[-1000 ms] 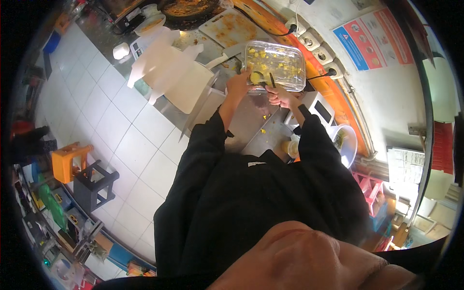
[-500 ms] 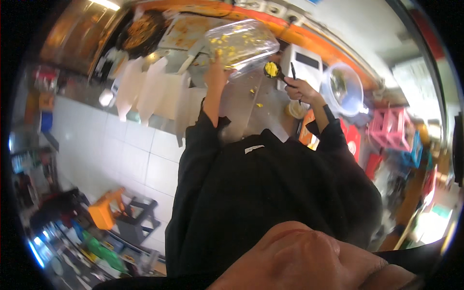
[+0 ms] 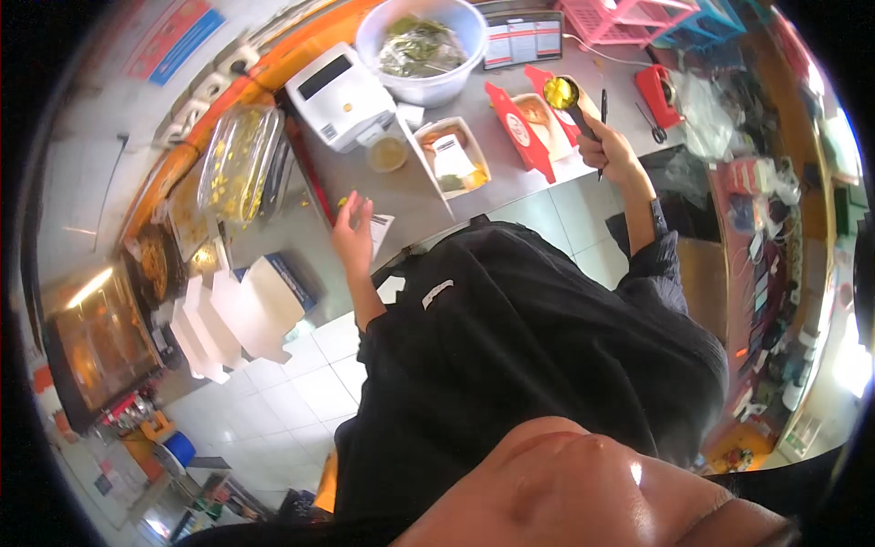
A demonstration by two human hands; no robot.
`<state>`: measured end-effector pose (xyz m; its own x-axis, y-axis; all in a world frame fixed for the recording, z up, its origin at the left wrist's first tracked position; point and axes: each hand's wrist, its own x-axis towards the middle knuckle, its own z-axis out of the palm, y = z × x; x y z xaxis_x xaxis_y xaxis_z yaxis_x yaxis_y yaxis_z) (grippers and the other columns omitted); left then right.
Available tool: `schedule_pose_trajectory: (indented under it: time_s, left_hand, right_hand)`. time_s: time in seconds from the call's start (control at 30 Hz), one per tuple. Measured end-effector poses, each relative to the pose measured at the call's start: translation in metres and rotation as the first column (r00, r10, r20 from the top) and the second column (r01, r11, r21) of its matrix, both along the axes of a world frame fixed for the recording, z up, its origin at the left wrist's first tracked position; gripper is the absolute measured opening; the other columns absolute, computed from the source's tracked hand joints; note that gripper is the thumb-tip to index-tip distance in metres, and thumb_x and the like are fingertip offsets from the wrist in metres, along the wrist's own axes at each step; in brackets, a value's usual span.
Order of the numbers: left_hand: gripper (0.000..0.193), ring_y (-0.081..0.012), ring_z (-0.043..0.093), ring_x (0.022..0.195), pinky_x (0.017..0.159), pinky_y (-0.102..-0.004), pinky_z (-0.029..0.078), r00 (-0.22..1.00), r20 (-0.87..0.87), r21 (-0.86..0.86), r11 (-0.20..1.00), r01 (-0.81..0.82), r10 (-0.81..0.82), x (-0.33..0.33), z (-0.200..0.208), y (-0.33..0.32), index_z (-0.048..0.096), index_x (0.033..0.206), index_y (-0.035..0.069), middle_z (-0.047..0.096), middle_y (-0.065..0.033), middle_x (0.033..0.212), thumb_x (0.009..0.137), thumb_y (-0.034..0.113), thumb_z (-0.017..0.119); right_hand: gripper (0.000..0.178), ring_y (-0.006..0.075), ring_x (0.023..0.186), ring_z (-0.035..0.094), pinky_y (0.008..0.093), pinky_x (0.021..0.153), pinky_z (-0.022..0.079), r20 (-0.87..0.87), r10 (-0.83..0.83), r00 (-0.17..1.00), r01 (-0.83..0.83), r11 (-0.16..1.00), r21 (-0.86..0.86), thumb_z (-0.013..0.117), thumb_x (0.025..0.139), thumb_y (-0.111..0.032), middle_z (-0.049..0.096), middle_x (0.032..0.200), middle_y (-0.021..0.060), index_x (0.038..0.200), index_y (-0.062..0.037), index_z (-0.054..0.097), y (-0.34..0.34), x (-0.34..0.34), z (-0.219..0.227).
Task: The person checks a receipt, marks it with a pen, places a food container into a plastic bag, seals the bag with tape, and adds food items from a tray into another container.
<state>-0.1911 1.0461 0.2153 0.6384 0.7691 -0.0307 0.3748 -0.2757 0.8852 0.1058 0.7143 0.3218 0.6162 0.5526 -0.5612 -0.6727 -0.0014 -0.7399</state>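
Observation:
In my right hand [image 3: 609, 150], closed fingers grip the handle of a black scoop [image 3: 581, 117] heaped with yellow food pieces [image 3: 559, 91]. A black pen [image 3: 603, 108] also sticks out from between those fingers. The scoop hangs over the right end of a red and white takeaway box [image 3: 516, 128] with brown food inside. To its left is a second open box [image 3: 471, 181] holding food and a white packet [image 3: 450, 157]. My left hand [image 3: 352, 232] hovers over the counter with its fingers stretched out, holding nothing, next to a printed slip [image 3: 381, 228].
A white scale [image 3: 342, 100] and a small round tub [image 3: 387, 154] stand behind the boxes, near a basin of green leaves [image 3: 421, 84]. At left lie a clear tray of yellow pieces [image 3: 239, 164] and white folded cartons [image 3: 239, 314]. A red tape dispenser [image 3: 658, 96] sits at right.
My view has turned to the right. My left hand has let go of the clear tray, and the loaded scoop has moved from beside the scale to over the red and white box.

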Motion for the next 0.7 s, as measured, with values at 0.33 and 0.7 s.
schedule_pose_trajectory:
  time_s: [0.33, 0.7]
  left_hand:
    - [0.039, -0.0190, 0.060, 0.096, 0.089, -0.0312, 0.040, 0.995, -0.088, 0.020, 0.999, 0.050, -0.048, 0.036, 0.002, -0.065, 0.057, 0.115, 0.003, 0.065, -0.0120, 0.101, 0.083, 0.026, 0.062]
    - [0.032, -0.0166, 0.059, 0.096, 0.084, -0.0289, 0.043, 0.977, 0.142, -0.134, 0.981, -0.141, 0.160, 0.001, -0.004, -0.038, 0.058, 0.112, 0.001, 0.065, -0.0129, 0.097, 0.086, 0.020, 0.059]
  right_hand:
    - [0.061, 0.0338, 0.074, 0.061, 0.0455, 0.066, 0.048, 0.573, 0.716, 0.399, 0.353, 0.457, -0.817, 0.050, 0.081, -0.016, 0.060, 0.085, 0.0168, 0.136, -0.0325, 0.029, -0.063, -0.010, -0.185]
    - [0.045, 0.0253, 0.061, 0.059, 0.0361, 0.059, 0.046, 0.766, 0.452, 0.457, 0.353, 0.698, -0.623, 0.050, 0.086, -0.021, 0.060, 0.072, 0.0118, 0.131, -0.0235, 0.044, -0.089, 0.018, -0.193]
